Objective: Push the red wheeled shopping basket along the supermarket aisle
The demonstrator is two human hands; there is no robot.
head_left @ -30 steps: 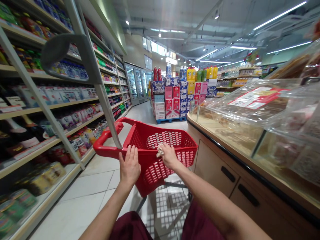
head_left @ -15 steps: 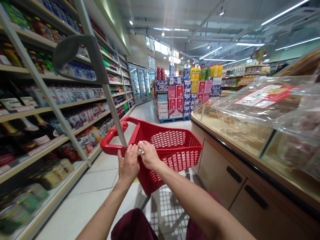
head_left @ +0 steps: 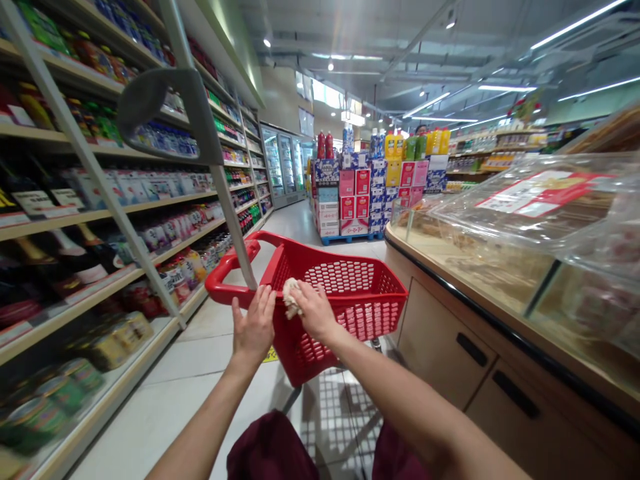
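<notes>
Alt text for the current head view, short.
A person's right hand holds a crumpled whitish cloth against a red shopping cart; the left hand rests on it near the handle. Stocked shelves line the left, a display counter the right.

I see both bare arms reaching forward and low, the left forearm [head_left: 215,407] slanting up to a left hand [head_left: 254,327] laid back upward, fingers extended, the outermost one standing apart from its neighbours. The right forearm [head_left: 385,373] angles in from the other side, and the right hand [head_left: 314,312], just beside the left, has its fingers bent in a grip.
</notes>
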